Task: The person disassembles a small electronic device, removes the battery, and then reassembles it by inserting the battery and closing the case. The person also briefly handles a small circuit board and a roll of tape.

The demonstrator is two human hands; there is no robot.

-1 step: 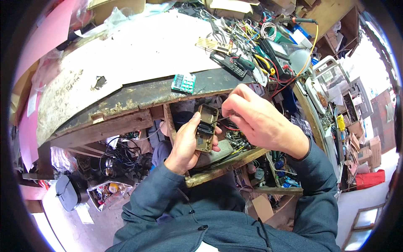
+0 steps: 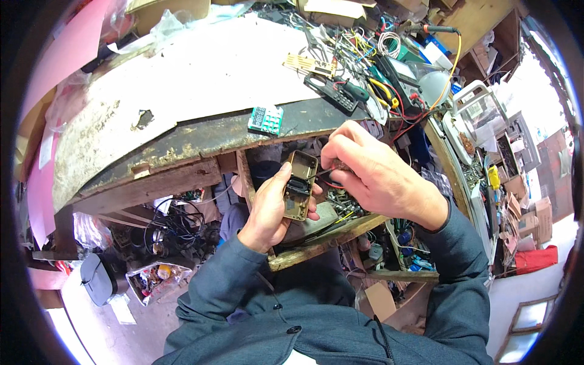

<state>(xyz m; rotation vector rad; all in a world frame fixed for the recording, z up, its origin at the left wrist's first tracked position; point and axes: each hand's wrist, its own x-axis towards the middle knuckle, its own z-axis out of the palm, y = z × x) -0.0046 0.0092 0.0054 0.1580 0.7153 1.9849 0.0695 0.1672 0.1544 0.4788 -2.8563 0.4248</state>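
My left hand (image 2: 267,207) is wrapped round a small gold-brown device casing (image 2: 298,205), with its open inner side facing up. A black part (image 2: 296,184) sits across the casing's middle. From the right, my right hand (image 2: 371,173) pinches a thin tool with a dark shaft (image 2: 323,174). Its tip meets the casing's right edge, close to the black part; most of the handle is hidden in my fingers. On the bench edge beyond my hands lies a green circuit board (image 2: 266,121) with a digit display and white keys.
A workbench (image 2: 207,131) with a white sheet spans the far side. Black keypad housing (image 2: 333,93), a green-handled screwdriver (image 2: 356,91), yellow-handled pliers (image 2: 382,91) and tangled wires crowd its right. Below my hands is an open drawer (image 2: 331,240) of loose parts. A black bin (image 2: 100,280) stands lower left.
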